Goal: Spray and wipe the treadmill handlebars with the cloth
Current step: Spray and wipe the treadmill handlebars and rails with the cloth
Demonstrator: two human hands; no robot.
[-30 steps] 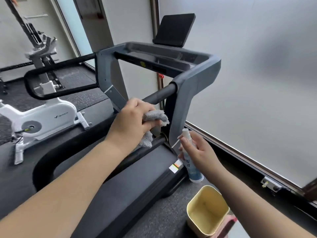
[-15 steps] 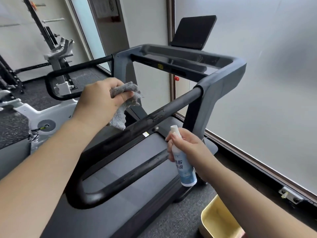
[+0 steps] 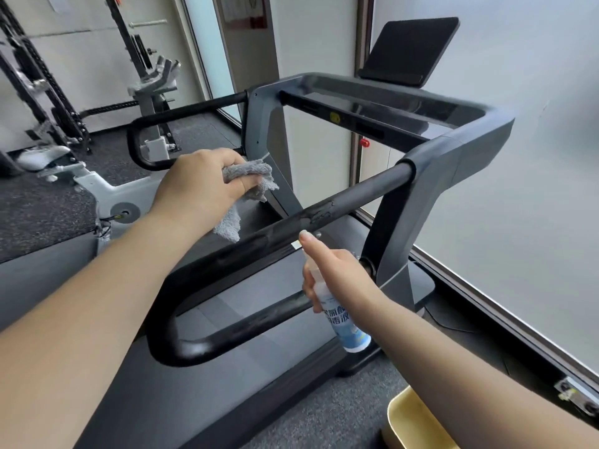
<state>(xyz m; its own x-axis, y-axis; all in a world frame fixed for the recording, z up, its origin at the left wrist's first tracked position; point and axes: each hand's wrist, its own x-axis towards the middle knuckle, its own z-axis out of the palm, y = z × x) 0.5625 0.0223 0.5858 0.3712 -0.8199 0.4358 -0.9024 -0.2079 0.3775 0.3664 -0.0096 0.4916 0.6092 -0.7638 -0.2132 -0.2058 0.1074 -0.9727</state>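
Left hand (image 3: 202, 186) has lifted off the near handlebar (image 3: 324, 215) since a second ago, fingers bunched around the grey cloth (image 3: 249, 176), held clear, likely to keep out of the spray. Right hand (image 3: 337, 273) grips the spray bottle (image 3: 343, 322) just beside the bar, index finger raised over the nozzle, aiming at it.

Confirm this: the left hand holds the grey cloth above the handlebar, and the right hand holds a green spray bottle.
Not quite. In the head view the spray bottle in the right hand is white and blue, not green. The left hand does hold the grey cloth above the handlebar.
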